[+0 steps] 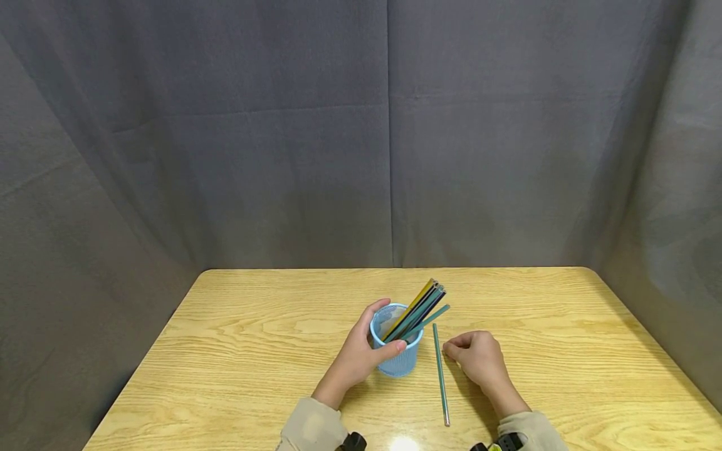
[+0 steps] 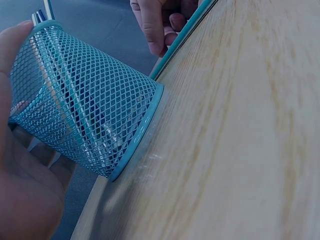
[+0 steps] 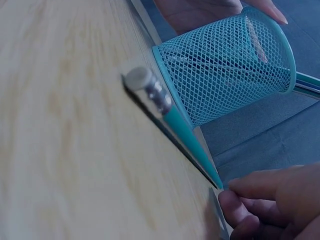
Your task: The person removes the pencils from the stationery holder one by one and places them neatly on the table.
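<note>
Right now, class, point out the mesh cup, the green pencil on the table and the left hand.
Mesh cup (image 2: 100, 85): left wrist view, its side wall.
Green pencil (image 1: 441, 374): head view, middle of its shaft.
Left hand (image 1: 359, 352): head view, back of the hand.

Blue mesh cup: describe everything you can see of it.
The blue mesh cup is round and open-topped, with a smooth rim, a solid band at the base and see-through walls of what looks like coated metal wire. It stands upright on the table, holding several pencils that lean out over its rim to the right. The left hand grips its side, thumb at the near rim.
</note>
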The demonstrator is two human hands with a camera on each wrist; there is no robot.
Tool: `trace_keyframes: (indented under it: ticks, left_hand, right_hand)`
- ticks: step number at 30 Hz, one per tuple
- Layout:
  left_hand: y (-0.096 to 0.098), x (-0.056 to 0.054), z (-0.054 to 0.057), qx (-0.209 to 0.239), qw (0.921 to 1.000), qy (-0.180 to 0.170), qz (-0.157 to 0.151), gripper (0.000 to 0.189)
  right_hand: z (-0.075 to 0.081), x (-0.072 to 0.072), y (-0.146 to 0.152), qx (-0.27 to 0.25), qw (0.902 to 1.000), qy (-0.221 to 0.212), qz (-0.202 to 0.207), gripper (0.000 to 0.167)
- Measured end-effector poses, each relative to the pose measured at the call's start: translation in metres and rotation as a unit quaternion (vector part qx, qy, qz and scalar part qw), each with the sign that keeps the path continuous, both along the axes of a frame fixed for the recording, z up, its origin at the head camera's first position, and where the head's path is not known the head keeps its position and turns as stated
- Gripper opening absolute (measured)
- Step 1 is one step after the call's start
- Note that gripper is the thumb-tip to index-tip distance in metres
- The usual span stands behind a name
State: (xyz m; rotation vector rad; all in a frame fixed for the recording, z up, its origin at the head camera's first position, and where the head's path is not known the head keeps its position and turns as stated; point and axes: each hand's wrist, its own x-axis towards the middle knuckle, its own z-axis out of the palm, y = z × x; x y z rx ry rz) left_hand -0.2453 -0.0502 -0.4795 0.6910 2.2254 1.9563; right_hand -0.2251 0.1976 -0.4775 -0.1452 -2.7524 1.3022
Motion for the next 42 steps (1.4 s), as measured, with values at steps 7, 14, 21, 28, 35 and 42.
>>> trace_keyframes:
  ticks: [7,14,21,28,35,42]
  left_hand:
    - [-0.001,0.001,0.0,0.002,1.0,-0.003,-0.004,0.074]
    - [-0.001,0.002,0.001,0.001,1.0,-0.006,-0.006,0.075]
    - [-0.001,0.001,0.0,0.0,1.0,-0.002,-0.007,0.075]
    - [-0.001,0.0,-0.001,-0.002,1.0,-0.002,-0.008,0.075]
    - [-0.001,0.0,0.0,-0.003,1.0,-0.005,-0.007,0.075]
    - [-0.001,0.0,-0.001,-0.003,1.0,-0.005,-0.006,0.074]
  right_hand:
    - [0.0,0.0,0.0,-0.03,0.9995,-0.01,-0.003,0.012]
    - [-0.003,-0.001,0.001,-0.05,0.9987,-0.012,-0.002,0.011]
    - [-0.001,-0.001,0.003,-0.054,0.9985,-0.005,0.004,0.01]
    - [0.002,0.0,0.003,-0.068,0.9977,-0.001,0.003,0.011]
    - [0.005,-0.002,0.004,-0.074,0.9972,0.011,-0.004,0.013]
    - [0.009,0.001,0.004,-0.1,0.9948,0.016,0.006,0.017]
